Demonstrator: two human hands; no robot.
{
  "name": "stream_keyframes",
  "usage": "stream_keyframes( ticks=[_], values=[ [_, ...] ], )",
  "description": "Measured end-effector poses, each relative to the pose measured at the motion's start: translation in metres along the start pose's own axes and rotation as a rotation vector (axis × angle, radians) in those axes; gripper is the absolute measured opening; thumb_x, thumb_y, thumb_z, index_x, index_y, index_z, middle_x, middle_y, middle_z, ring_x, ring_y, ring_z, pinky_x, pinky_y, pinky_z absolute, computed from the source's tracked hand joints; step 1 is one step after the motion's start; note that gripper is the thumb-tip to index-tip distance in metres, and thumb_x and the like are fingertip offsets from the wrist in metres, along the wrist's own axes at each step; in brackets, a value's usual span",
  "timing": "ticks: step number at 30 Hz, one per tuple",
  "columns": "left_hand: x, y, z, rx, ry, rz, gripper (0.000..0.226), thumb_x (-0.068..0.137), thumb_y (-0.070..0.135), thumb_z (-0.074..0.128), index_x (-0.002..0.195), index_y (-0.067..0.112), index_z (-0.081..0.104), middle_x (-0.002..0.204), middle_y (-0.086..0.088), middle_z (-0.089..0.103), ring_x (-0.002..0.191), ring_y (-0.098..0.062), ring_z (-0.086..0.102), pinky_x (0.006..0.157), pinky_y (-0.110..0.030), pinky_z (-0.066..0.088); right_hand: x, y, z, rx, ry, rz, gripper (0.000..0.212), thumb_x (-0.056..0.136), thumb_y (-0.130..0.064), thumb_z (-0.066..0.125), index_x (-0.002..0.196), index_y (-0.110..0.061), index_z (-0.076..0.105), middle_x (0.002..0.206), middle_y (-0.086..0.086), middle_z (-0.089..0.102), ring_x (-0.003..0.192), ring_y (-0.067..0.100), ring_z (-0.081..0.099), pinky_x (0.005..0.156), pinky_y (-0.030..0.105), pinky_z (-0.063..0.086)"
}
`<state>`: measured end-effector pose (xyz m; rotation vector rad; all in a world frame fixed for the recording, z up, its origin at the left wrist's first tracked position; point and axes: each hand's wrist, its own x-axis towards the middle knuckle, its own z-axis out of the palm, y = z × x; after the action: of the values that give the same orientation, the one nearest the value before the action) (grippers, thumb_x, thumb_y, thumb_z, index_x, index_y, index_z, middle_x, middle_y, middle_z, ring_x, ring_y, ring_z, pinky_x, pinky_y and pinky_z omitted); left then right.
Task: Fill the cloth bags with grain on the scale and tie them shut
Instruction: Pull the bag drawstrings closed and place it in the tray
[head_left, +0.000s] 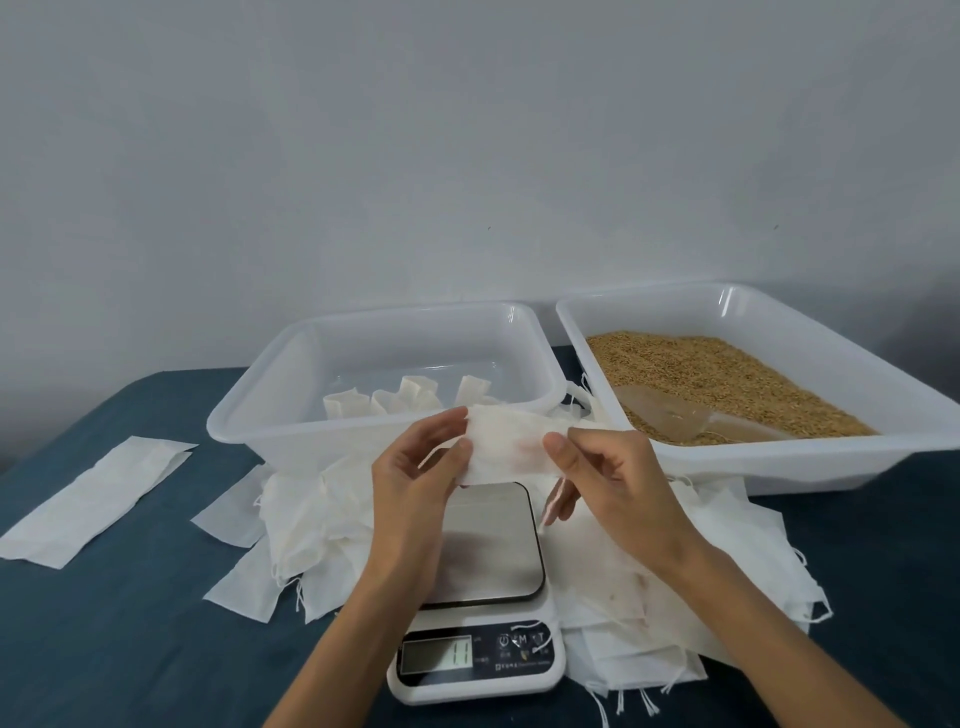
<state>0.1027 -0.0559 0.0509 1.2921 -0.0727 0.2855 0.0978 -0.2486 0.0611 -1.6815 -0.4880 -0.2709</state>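
Observation:
My left hand (415, 478) and my right hand (602, 467) pinch an empty white cloth bag (506, 447) between thumb and fingers, held above the scale (488, 561). The scale's steel platform is bare and its display (437, 653) is lit. Brown grain (727, 384) fills the white tray (810, 457) at the right, with a clear scoop (662, 413) lying in it. Several filled bags (405, 397) stand in the white bin (249, 415) behind my hands.
Loose empty cloth bags (306, 530) are heaped around the scale on both sides, more bags (675, 582) under my right forearm. A flat strip of white cloth (88, 501) lies at the left on the dark blue table (130, 639). A grey wall stands behind.

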Motion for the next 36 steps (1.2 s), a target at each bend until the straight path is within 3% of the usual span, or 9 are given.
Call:
stream_keyframes(
  ticks=[5, 11, 15, 17, 20, 25, 29, 32, 36],
  values=[
    [0.001, 0.008, -0.003, 0.051, 0.080, 0.059, 0.024, 0.095, 0.001, 0.069, 0.108, 0.019, 0.078, 0.110, -0.002, 0.077, 0.073, -0.012, 0.064, 0.072, -0.022, 0.055, 0.003, -0.005, -0.012, -0.011, -0.020, 0.024, 0.056, 0.098, -0.042, 0.059, 0.072, 0.007, 0.052, 0.055, 0.023, 0.051, 0.056, 0.030, 0.073, 0.048, 0.041, 0.052],
    [-0.020, 0.012, 0.008, 0.596, -0.366, 0.290, 0.072, 0.076, 0.048, 0.083, 0.141, 0.045, 0.052, 0.145, 0.025, 0.055, 0.138, 0.001, 0.047, 0.108, -0.009, 0.034, 0.011, -0.029, -0.027, -0.217, -0.257, 0.045, 0.070, 0.093, -0.064, 0.053, 0.085, 0.005, 0.063, 0.057, 0.022, 0.060, 0.053, 0.022, 0.071, 0.049, 0.039, 0.056],
    [-0.027, 0.000, 0.017, 0.766, -0.469, 0.249, 0.072, 0.080, 0.036, 0.087, 0.136, 0.052, 0.046, 0.132, 0.026, 0.058, 0.125, 0.002, 0.050, 0.105, -0.015, 0.038, 0.021, -0.053, -0.033, -0.335, -0.429, 0.197, 0.087, 0.076, -0.087, 0.044, 0.072, 0.000, 0.048, 0.059, 0.008, 0.052, 0.060, 0.023, 0.074, 0.050, 0.034, 0.057],
    [-0.025, 0.000, 0.015, 0.728, -0.451, 0.258, 0.059, 0.084, 0.023, 0.083, 0.133, 0.039, 0.054, 0.121, 0.022, 0.065, 0.116, -0.002, 0.058, 0.096, -0.017, 0.043, 0.027, -0.066, -0.039, -0.397, -0.517, 0.302, 0.090, 0.070, -0.095, 0.036, 0.084, -0.011, 0.065, 0.075, -0.013, 0.069, 0.067, 0.026, 0.076, 0.060, 0.041, 0.059],
    [-0.027, 0.005, 0.015, 0.656, -0.420, 0.262, 0.051, 0.084, 0.013, 0.077, 0.125, 0.036, 0.057, 0.113, 0.023, 0.066, 0.108, -0.002, 0.061, 0.085, -0.009, 0.042, 0.037, -0.085, -0.044, -0.403, -0.606, 0.405, 0.102, 0.062, -0.102, 0.031, 0.113, -0.023, 0.073, 0.104, -0.003, 0.077, 0.070, 0.032, 0.076, 0.061, 0.038, 0.058],
    [-0.032, 0.004, 0.021, 0.508, -0.394, 0.173, 0.030, 0.083, 0.024, 0.076, 0.108, 0.031, 0.061, 0.098, 0.011, 0.070, 0.091, -0.010, 0.064, 0.075, -0.019, 0.049, 0.045, -0.096, -0.033, -0.382, -0.742, 0.334, 0.090, 0.075, -0.094, 0.029, 0.110, -0.026, 0.076, 0.106, -0.002, 0.077, 0.072, 0.031, 0.076, 0.058, 0.029, 0.057],
    [-0.027, 0.004, 0.019, 0.361, -0.313, 0.074, 0.024, 0.081, 0.017, 0.078, 0.100, 0.027, 0.066, 0.096, 0.006, 0.072, 0.089, -0.013, 0.068, 0.072, -0.018, 0.053, 0.060, -0.085, -0.076, -0.425, -0.334, 0.268, 0.063, 0.085, -0.080, 0.046, 0.096, -0.026, 0.078, 0.093, 0.001, 0.078, 0.067, 0.027, 0.075, 0.059, 0.028, 0.057],
    [-0.023, 0.002, 0.015, 0.336, -0.313, 0.032, 0.026, 0.085, 0.009, 0.080, 0.101, 0.025, 0.067, 0.099, 0.008, 0.074, 0.092, -0.012, 0.069, 0.076, -0.024, 0.056, 0.067, -0.049, -0.135, -0.841, -0.132, 0.335, 0.039, 0.083, -0.055, 0.069, 0.107, -0.025, 0.074, 0.104, -0.002, 0.076, 0.084, 0.014, 0.073, 0.079, 0.032, 0.059],
    [-0.020, 0.000, 0.016, 0.313, -0.279, 0.001, 0.025, 0.086, 0.007, 0.082, 0.102, 0.023, 0.070, 0.097, 0.005, 0.076, 0.091, -0.010, 0.072, 0.075, -0.016, 0.054, 0.060, -0.003, -0.179, -1.315, -0.345, 0.678, 0.036, 0.092, -0.033, 0.072, 0.124, -0.019, 0.064, 0.123, 0.000, 0.067, 0.104, 0.015, 0.061, 0.094, 0.032, 0.049]
  ],
)
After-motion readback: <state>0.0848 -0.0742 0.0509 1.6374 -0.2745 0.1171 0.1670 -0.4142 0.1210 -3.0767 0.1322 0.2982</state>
